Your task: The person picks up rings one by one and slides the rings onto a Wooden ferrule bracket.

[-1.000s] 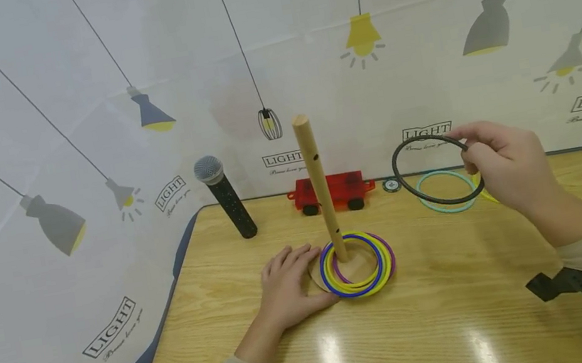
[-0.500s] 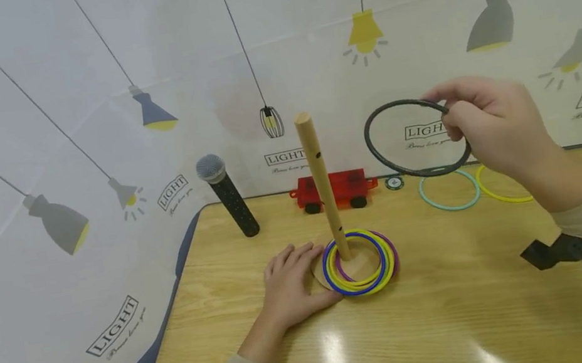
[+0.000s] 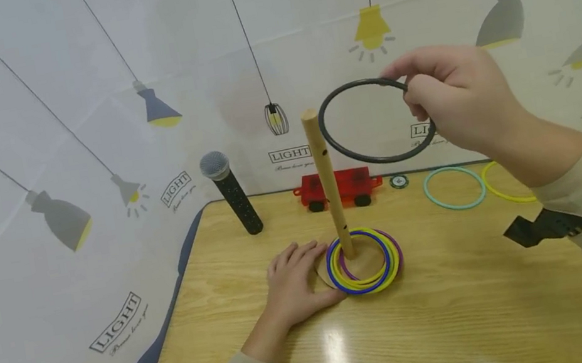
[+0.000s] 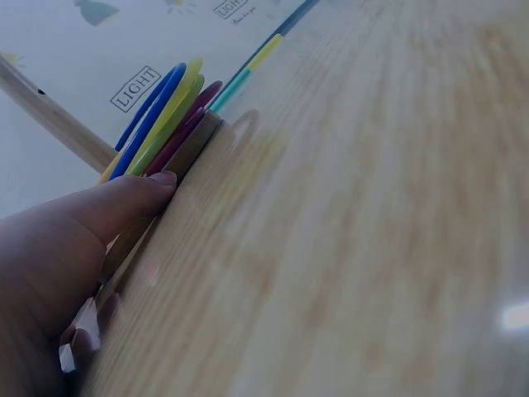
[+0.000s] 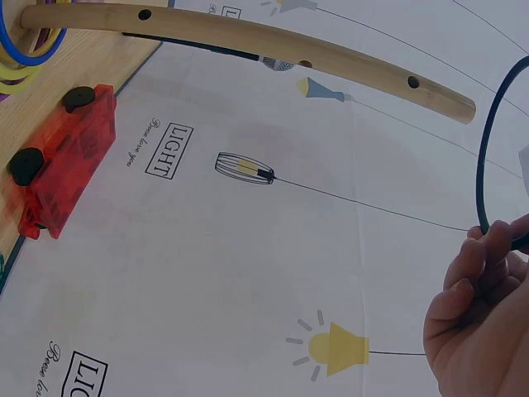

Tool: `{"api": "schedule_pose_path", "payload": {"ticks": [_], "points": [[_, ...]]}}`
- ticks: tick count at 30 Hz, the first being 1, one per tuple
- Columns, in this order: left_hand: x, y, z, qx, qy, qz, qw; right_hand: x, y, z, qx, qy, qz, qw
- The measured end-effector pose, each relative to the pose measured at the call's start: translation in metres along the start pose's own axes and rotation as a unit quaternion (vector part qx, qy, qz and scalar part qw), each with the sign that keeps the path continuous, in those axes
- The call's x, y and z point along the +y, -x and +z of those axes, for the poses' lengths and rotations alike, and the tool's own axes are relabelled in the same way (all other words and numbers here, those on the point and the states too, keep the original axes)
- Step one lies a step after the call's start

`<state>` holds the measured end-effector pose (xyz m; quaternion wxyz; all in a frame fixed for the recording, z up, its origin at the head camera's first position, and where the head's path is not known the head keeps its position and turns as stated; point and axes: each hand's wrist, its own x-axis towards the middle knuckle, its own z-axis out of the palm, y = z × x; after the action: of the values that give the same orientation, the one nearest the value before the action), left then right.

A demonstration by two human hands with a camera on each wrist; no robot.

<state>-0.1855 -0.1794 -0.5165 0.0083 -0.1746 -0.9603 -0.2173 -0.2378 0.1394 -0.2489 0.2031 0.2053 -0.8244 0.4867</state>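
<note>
A wooden peg (image 3: 328, 182) stands upright on a round base (image 3: 363, 259), with blue (image 3: 367, 291), yellow and purple rings lying around its foot. My left hand (image 3: 292, 289) rests at the base's left side, fingers extended on the far side. In the left wrist view, its thumb (image 4: 124, 194) lies along the base's edge, close beside the rings. My right hand (image 3: 463, 97) pinches a black ring (image 3: 387, 160) between thumb and fingers. This ring is held in the air, just right of the peg's top. The right wrist view shows only part of the black ring (image 5: 481, 165).
A microphone (image 3: 238, 199) stands at the back left. Behind the peg sits a red toy wagon (image 3: 352, 188), and beside it a small round chip (image 3: 398, 181). A teal ring (image 3: 458, 208) and a yellow ring (image 3: 517, 199) lie near the table's back edge.
My right hand has lifted the black ring up from over the teal ring and carried it left, close to the peg's top. The left hand has stayed at the base.
</note>
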Motion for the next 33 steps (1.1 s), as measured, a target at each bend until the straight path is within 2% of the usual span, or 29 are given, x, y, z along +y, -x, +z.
{"api": "schedule_pose_path", "payload": {"ticks": [9,17,25,33], "points": [[-0.002,0.000,0.002,-0.006,0.001,-0.004,1.0000,-0.009,-0.006,0.017,-0.008,0.000,-0.024,1.000],[-0.003,-0.001,0.004,0.009,0.007,0.002,0.9999,-0.015,-0.010,0.031,-0.012,-0.004,-0.049,0.999],[-0.004,-0.001,0.005,0.009,0.006,0.004,0.9999,-0.008,-0.010,0.037,-0.019,0.009,-0.068,0.997],[-0.003,0.000,0.004,0.007,0.004,0.005,1.0000,0.001,-0.010,0.046,-0.021,0.008,-0.066,0.998]]}}
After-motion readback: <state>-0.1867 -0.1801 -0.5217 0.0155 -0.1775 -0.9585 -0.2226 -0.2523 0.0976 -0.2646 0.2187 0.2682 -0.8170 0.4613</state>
